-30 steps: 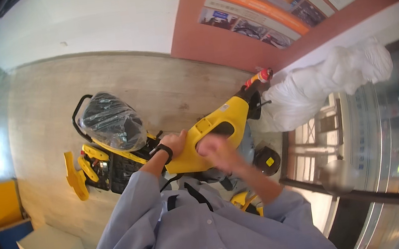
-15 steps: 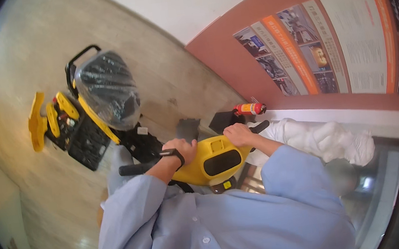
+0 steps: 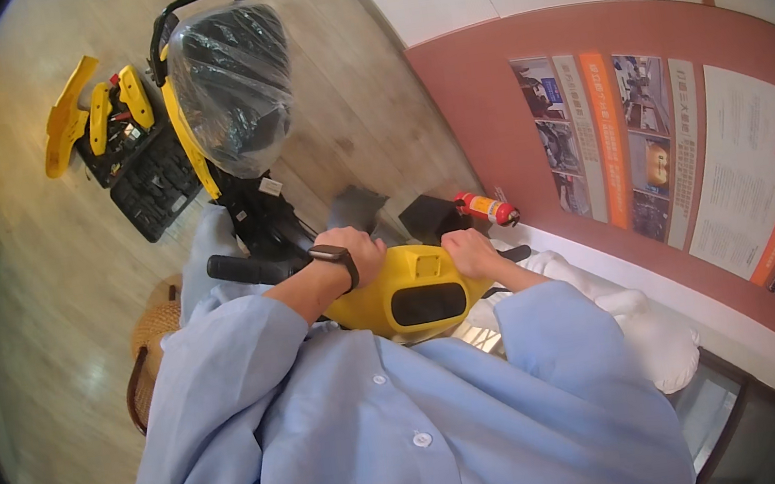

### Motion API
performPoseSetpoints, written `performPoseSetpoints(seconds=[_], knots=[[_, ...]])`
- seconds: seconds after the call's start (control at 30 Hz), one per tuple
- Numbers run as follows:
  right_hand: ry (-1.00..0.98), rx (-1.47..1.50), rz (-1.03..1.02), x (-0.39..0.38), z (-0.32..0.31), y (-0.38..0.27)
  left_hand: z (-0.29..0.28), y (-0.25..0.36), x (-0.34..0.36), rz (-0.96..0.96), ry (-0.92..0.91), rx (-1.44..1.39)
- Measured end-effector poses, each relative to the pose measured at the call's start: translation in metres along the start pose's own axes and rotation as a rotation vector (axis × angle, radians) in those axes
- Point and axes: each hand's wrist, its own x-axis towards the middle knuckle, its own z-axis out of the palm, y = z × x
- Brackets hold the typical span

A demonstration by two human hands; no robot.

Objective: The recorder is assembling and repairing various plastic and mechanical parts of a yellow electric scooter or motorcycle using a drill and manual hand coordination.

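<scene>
A yellow handlebar cover [image 3: 400, 265] with a dark rounded panel sits at the front of an electric scooter, close to my chest. My left hand [image 3: 355, 251], a black band on its wrist, is closed over the cover's left edge. On its right edge my right hand [image 3: 470, 255] is closed in the same way, its fingertips partly hidden. A black handlebar grip [image 3: 249, 269] sticks out to the left, beside my left forearm. The right grip [image 3: 515, 253] shows past my right wrist. Farther off is the scooter's dark seat [image 3: 235, 86], wrapped in clear plastic.
Left of the seat, an open black tool case [image 3: 153, 183] lies on the wooden floor beside yellow panels [image 3: 69, 127]. A red fire extinguisher [image 3: 488, 209] stands by the right wall. White wrapping [image 3: 649, 330] lies along it. A woven basket [image 3: 146, 342] is at left.
My view has shifted, so the seat and tool case appear higher and the basket shows more. Both hands stay on the yellow cover. A small device with a lit screen below it is now hidden.
</scene>
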Motion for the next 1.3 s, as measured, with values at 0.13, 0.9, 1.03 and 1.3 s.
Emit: performPoseSetpoints(seconds=[0.13, 0.9, 1.03, 1.3], knots=[[-0.038, 0.06, 0.01, 0.001, 0.0, -0.006, -0.003, 0.004, -0.006, -0.025, -0.056, 0.013], [0.384, 0.105, 0.011, 0.016, 0.031, 0.018, 0.014, -0.01, 0.028, 0.332, -0.009, 0.614], [0.411, 0.204, 0.1, -0.003, 0.012, -0.016, 0.001, -0.012, 0.004, 0.07, -0.077, 0.108], [0.609, 0.075, 0.2, -0.046, 0.006, -0.024, 0.003, -0.007, 0.017, 0.267, 0.024, 0.245]])
